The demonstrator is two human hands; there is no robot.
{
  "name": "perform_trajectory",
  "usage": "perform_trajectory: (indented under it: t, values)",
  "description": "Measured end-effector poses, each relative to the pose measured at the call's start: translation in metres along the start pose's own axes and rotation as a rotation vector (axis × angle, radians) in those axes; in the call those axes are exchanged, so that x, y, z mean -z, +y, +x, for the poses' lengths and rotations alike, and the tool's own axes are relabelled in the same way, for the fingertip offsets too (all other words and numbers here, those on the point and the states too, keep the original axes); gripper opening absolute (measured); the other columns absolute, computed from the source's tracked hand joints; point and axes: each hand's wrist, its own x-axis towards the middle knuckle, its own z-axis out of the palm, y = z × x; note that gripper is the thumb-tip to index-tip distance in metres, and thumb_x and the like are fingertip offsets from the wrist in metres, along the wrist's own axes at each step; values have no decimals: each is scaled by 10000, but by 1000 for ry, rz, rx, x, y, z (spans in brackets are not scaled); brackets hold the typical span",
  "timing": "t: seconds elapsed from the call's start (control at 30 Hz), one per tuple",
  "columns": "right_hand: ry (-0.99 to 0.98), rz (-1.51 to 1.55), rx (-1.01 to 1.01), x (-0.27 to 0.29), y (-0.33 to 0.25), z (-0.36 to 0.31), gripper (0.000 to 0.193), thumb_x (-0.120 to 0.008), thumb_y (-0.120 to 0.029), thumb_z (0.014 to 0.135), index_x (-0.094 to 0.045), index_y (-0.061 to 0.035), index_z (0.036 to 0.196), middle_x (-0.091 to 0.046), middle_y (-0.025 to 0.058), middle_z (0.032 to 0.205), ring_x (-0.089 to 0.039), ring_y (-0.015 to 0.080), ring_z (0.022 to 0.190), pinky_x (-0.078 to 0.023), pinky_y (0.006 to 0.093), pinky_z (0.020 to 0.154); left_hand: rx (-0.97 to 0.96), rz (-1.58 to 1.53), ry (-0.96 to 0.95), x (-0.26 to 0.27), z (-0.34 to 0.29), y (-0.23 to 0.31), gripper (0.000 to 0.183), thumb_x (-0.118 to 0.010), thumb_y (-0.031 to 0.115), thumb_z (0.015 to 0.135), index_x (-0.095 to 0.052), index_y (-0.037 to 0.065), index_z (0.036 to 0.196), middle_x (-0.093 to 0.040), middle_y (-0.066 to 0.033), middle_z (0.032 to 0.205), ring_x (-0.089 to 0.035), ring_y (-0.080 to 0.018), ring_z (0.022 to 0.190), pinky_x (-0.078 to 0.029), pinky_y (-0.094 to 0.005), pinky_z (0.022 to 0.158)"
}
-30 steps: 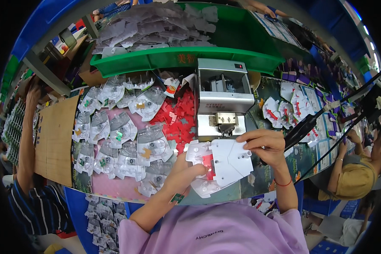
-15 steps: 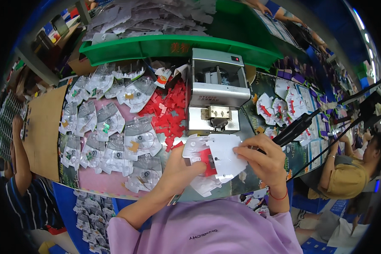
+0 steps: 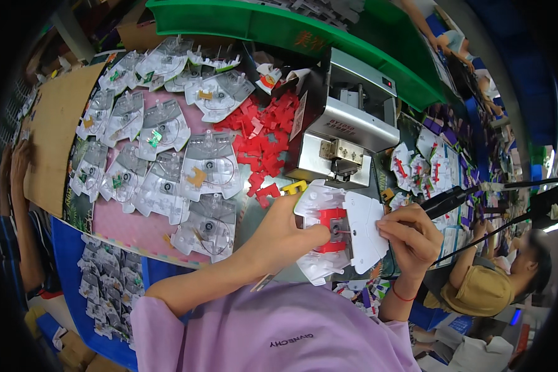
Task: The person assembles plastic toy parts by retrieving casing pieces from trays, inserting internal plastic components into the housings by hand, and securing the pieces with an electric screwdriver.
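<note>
My left hand [image 3: 285,232] grips a white plastic housing [image 3: 319,197], its thumb resting on a red plastic bracket [image 3: 333,246] inside. A flat white plastic panel [image 3: 367,232] stands just right of the bracket, its right edge pinched between the thumb and fingers of my right hand [image 3: 412,235]. Something thin crosses the gap between bracket and panel. A black pen-shaped tool [image 3: 443,201] with a cord passes behind my right hand; whether that hand also holds it cannot be made out. Beside my left hand lies a yellow plastic clip [image 3: 294,187].
A silver machine [image 3: 353,133] stands beyond my hands, with a heap of red brackets [image 3: 263,146] to its left. Several clear-and-white housings [image 3: 211,164] cover the pink mat. Behind is a green bin [image 3: 242,25]. Housings with red parts [image 3: 418,164] lie right. Other people sit on both sides.
The panel has shifted right off the red bracket, so more of the bracket shows. The yellow clip has come into sight beside my left hand. The whole view has tilted.
</note>
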Motion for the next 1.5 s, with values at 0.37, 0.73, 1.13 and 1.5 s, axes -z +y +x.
perform_trajectory:
  t: [0.37, 0.73, 1.13, 1.5]
  values:
    - [28, -68, 15, -9, -1, -6, 275, -658, 3, 474, -666, -26, 747, -573, 75, 687, -534, 180, 593, -404, 259, 517, 20, -49, -24, 0, 0, 6, 262, -516, 16, 674, -520, -43, 929, -534, -5, 715, -458, -47, 595, -379, -210, 495]
    - [3, -118, 24, -10, -4, -8, 290, -651, 5, 461, -665, -27, 749, -570, 80, 695, -538, 190, 607, -414, 262, 534, 28, -52, -63, 4, 2, -3, 246, -527, 14, 666, -524, -43, 905, -538, -13, 699, -502, -55, 591, -410, -218, 493]
    - [-184, -120, -79, 1, -10, -3, 249, -684, -73, 560, -670, -55, 808, -558, 52, 726, -536, 182, 657, -400, 252, 529, 101, 18, -37, 3, -4, -3, 250, -508, 18, 669, -513, -41, 913, -553, -35, 718, -497, -68, 615, -415, -235, 522]
    - [-518, 122, -230, -10, -18, 2, 815, -715, -398, 492, -481, -62, 1196, -379, 169, 1259, -452, 295, 1061, -384, 367, 851, -17, 117, 6, 0, -15, -5, 406, -516, -1, 663, -476, -43, 1065, -568, -80, 899, -545, -117, 803, -451, -259, 706]
